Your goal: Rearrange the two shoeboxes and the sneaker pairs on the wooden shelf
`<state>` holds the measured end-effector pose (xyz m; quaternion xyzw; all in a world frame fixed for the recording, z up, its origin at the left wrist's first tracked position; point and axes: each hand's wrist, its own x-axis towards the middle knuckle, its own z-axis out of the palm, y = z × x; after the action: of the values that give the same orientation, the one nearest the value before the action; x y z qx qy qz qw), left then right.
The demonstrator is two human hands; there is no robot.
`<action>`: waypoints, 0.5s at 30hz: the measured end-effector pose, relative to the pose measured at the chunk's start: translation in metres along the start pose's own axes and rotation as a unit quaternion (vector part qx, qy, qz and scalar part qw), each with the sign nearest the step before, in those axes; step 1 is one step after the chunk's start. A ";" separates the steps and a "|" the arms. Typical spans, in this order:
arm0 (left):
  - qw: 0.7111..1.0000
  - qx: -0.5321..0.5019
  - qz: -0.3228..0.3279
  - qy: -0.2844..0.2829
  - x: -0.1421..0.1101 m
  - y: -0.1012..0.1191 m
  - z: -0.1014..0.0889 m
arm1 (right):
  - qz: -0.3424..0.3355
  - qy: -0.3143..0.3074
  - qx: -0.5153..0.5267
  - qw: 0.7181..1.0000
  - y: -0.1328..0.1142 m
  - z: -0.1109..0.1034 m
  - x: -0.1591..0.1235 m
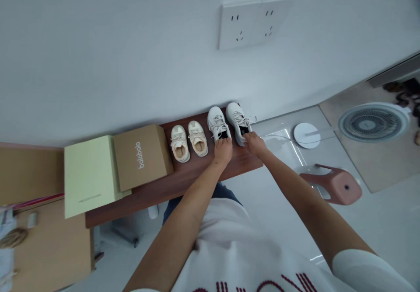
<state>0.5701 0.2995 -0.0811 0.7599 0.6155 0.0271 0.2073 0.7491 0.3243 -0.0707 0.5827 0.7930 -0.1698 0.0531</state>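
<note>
Two larger white lace-up sneakers stand side by side at the right end of a narrow brown wooden table (197, 169), toes toward the wall. My left hand (223, 151) is closed on the heel of the left white sneaker (216, 121), fingers inside its opening. Closed on the heel of the right white sneaker (236, 116) is my right hand (254, 143). Just left of them sits a smaller pair of cream shoes, one cream shoe (179, 141) beside the other cream shoe (197, 137); neither hand touches them.
A brown shoebox (141, 152) and a pale green box (90, 174) lie at the table's left. Cardboard (52, 244) is at the lower left. On the right are a pink stool (344, 187) and a standing fan (370, 121) with a white base (306, 135). Wall sockets (252, 23) are above.
</note>
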 end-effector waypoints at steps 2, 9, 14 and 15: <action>1.000 -0.003 -0.002 -0.003 0.002 0.003 0.001 | 0.004 -0.002 0.001 1.000 -0.002 0.002 0.001; 0.999 -0.043 -0.012 0.004 -0.003 0.009 -0.008 | 0.008 0.035 0.006 0.999 -0.009 0.000 -0.001; 0.993 -0.108 0.021 0.050 -0.020 0.008 -0.033 | -0.012 0.123 0.056 0.991 -0.017 -0.015 -0.011; 0.990 -0.127 0.029 0.058 -0.027 0.005 -0.039 | -0.018 0.142 0.067 0.988 -0.021 -0.018 -0.014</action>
<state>0.5571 0.2843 -0.0378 0.7421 0.5955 0.1550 0.2658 0.7358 0.3118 -0.0456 0.5885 0.7899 -0.1391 -0.1018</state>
